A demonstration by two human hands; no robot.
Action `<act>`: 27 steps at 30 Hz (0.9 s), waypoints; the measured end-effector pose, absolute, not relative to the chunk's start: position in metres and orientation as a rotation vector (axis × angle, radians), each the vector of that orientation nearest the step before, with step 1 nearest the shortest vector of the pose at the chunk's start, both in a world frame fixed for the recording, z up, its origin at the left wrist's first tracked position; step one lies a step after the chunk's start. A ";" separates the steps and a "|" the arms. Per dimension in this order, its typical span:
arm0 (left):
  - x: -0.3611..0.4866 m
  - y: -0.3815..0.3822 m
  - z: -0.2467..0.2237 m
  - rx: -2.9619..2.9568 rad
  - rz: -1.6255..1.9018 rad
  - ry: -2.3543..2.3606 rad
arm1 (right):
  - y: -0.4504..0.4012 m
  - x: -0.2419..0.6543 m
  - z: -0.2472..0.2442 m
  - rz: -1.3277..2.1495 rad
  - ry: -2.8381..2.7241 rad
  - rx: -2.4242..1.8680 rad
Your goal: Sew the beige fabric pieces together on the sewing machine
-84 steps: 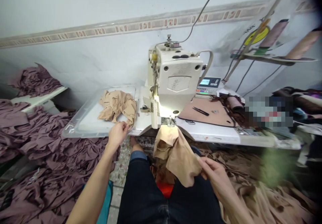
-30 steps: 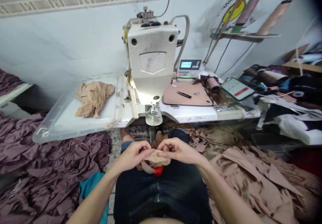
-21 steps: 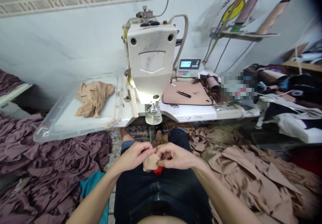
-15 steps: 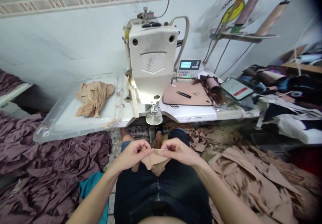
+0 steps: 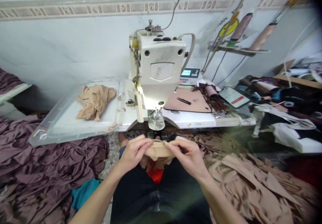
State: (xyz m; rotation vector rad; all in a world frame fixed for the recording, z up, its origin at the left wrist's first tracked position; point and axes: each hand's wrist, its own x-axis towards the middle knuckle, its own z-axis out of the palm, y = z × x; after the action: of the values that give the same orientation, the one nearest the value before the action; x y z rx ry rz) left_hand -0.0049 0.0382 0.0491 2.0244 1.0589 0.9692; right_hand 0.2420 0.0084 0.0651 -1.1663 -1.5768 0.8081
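A folded strip of beige stretch fabric (image 5: 159, 150) sits just below the front of the sewing machine (image 5: 158, 66), pinched at both ends. The left hand (image 5: 136, 153) and right hand (image 5: 186, 157) stand close together, fingertips closed on it. A red cloth (image 5: 155, 176) now shows beneath the strip, hidden a moment earlier.

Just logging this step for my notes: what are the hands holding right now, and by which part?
They hold a beige stretch-knit fabric piece, pulled taut between them: the left hand pinches one side of the taut stretch, the right hand the other.
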 end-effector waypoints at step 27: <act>0.034 0.104 0.079 1.431 1.308 1.202 | 0.092 0.243 0.062 1.113 -0.982 -1.067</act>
State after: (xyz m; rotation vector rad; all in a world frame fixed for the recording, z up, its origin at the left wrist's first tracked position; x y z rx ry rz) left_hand 0.0344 0.1037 0.0792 1.4312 1.2020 1.3081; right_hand 0.2427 0.0918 0.0621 -1.0666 -0.9821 1.1128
